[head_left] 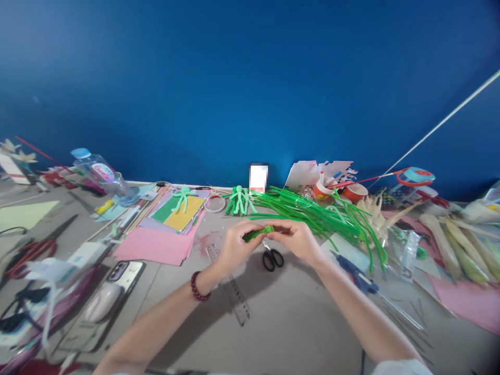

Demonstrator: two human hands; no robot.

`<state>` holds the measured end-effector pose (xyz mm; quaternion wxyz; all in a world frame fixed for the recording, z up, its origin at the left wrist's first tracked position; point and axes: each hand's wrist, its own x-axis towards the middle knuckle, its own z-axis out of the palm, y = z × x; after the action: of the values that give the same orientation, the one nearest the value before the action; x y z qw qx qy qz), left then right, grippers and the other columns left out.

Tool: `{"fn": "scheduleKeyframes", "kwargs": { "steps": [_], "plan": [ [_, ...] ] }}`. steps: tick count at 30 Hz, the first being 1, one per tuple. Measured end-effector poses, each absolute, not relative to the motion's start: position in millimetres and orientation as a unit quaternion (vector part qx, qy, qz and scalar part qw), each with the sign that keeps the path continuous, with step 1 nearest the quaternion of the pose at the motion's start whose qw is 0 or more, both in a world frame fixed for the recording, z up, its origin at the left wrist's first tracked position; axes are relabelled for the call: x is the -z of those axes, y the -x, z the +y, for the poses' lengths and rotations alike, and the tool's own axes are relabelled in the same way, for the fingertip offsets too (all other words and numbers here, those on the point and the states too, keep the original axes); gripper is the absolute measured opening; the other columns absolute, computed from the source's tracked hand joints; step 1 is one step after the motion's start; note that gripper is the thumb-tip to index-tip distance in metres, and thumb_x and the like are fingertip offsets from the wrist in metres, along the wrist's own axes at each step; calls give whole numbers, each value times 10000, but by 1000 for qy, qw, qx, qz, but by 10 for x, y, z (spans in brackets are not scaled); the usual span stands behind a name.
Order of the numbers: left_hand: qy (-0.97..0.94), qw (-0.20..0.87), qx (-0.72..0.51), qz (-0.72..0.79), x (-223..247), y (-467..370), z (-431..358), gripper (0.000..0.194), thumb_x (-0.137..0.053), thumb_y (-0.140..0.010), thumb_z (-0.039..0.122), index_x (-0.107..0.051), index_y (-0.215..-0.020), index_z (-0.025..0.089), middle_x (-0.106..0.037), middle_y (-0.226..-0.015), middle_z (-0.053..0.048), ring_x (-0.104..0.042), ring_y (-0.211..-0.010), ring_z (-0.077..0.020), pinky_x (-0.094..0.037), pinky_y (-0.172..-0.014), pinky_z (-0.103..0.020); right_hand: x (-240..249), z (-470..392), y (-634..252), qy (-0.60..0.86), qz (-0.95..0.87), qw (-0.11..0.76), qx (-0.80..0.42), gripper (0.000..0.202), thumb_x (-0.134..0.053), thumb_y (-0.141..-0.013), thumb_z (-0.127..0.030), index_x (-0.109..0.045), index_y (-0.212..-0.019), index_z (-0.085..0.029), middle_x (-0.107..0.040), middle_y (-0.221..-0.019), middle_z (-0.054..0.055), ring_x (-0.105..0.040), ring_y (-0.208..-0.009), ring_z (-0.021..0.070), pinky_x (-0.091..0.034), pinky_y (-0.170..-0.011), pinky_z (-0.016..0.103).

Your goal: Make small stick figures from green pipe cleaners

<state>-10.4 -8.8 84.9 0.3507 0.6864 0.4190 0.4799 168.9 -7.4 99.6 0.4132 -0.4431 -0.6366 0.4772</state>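
Left hand [234, 247]: closed on the left end of a green pipe cleaner piece [258, 233], centre of frame, just above the bench [297, 323].
Right hand [296, 240]: fingers pinched on the right end of the same piece, at its wound part.
Piece, appearance: fuzzy, bright green, short; bunched into a small knot near the middle; exact shape too small to tell.
Progress (judgement): piece partly wound, not yet a figure; two finished green figures [239, 200] stood just above the hands.
Stock left: large loose pile of green pipe cleaners [328, 216] right of centre.
Beneath hands: small black scissors [272, 257], clear ruler [230, 284].
Left of centre: pink paper [152, 247], phone [123, 271].
Right: glue gun [357, 276].
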Motion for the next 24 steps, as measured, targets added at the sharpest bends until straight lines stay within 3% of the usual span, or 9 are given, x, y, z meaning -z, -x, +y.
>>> {"fn": "scheduleKeyframes", "kwargs": {
  "steps": [4,12,18,24],
  "plan": [
    [-692,339,-479,420,-819,91,-110,141,-629,-803,306,-716,-825,197,-671,-766,-58,-584,-716,-175,-432,-653,-273,-998,-96,-1670,439,-646,424,-457,241,-689,-753,-300,-744,-974,-221,-730,-1025,42,-673,-967,240,-548,-853,356],
    [-699,336,-471,421,-804,91,-112,160,-610,-816,311,-712,-851,194,-668,-768,-59,-587,-718,-171,-442,-658,-269,-985,-98,-1676,465,-633,416,-459,226,-711,-725,-336,-766,-903,-207,-750,-920,47,-695,-837,231,-563,-778,347],
    [-671,358,-498,418,-797,100,-56,190,-649,-777,331,-694,-853,163,-663,-778,-49,-577,-704,-149,-433,-629,-246,-983,-26,-1726,414,-601,411,-547,407,-742,-685,-307,-708,-1076,-202,-743,-939,52,-689,-866,221,-545,-857,398],
    [-603,490,-431,459,-829,112,-18,397,-568,-794,491,-577,-627,131,-406,-502,47,-318,-440,-53,-242,-422,-195,-956,-17,-1742,443,-618,434,-483,399,-704,-727,-325,-681,-1112,-225,-713,-909,46,-664,-804,178,-561,-752,337]
  ]
}}
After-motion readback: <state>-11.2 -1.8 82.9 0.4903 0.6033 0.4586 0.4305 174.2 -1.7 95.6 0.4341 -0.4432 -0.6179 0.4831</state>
